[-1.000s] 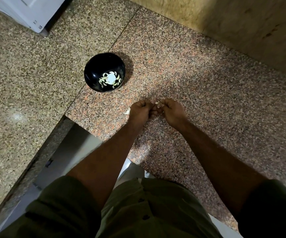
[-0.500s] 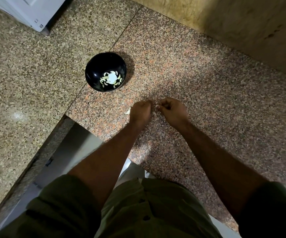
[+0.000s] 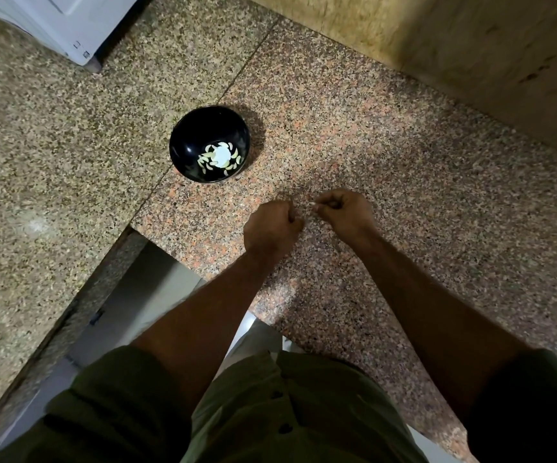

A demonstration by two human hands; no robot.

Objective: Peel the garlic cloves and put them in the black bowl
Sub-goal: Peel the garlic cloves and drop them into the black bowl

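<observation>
Inside black bowl (image 3: 190, 145): pale peeled cloves (image 3: 233, 155)

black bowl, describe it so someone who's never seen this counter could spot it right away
Find the speckled granite counter and the seam where its pinkish slab meets the tan one. The black bowl sits right by that seam, beyond and to the left of the left hand. It is the only dish there: round, glossy black, with pale peeled garlic cloves ringed around a white spot at its bottom.
</observation>
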